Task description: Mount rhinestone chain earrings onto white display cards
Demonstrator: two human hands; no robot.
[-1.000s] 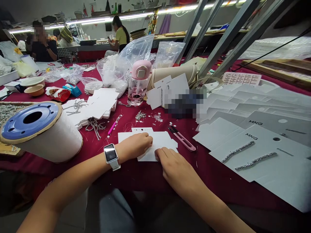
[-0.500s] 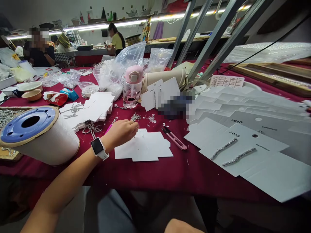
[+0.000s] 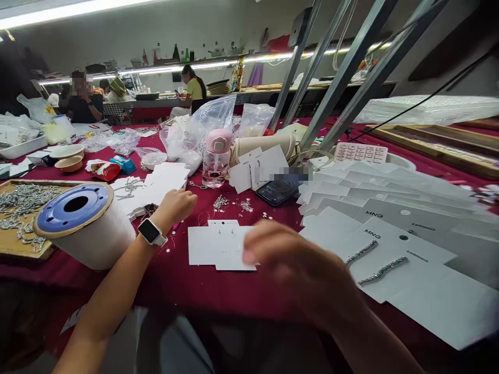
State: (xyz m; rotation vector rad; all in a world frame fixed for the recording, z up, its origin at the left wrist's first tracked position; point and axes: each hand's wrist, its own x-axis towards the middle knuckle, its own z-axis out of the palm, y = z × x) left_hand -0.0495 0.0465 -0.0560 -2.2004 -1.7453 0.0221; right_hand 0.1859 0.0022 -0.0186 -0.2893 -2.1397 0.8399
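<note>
Resting its fingers together on a stack of white die-cut paper cards [image 3: 166,179], the left hand [image 3: 175,204] sits apart from the blurred right hand [image 3: 296,265], its fingers unreadable, above a flat white punched card [image 3: 202,245] on the crimson tablecloth [image 3: 167,291].

You're in a workshop for carding jewellery: a maroon-clothed worktable [image 3: 218,293] holds printed MNG display cards [image 3: 393,231] and a wooden tray [image 3: 13,248] of rhinestone chain [image 3: 23,208], while a co-worker [image 3: 193,91] sits at another long bench [image 3: 148,113] beneath strip lights [image 3: 187,67].
</note>
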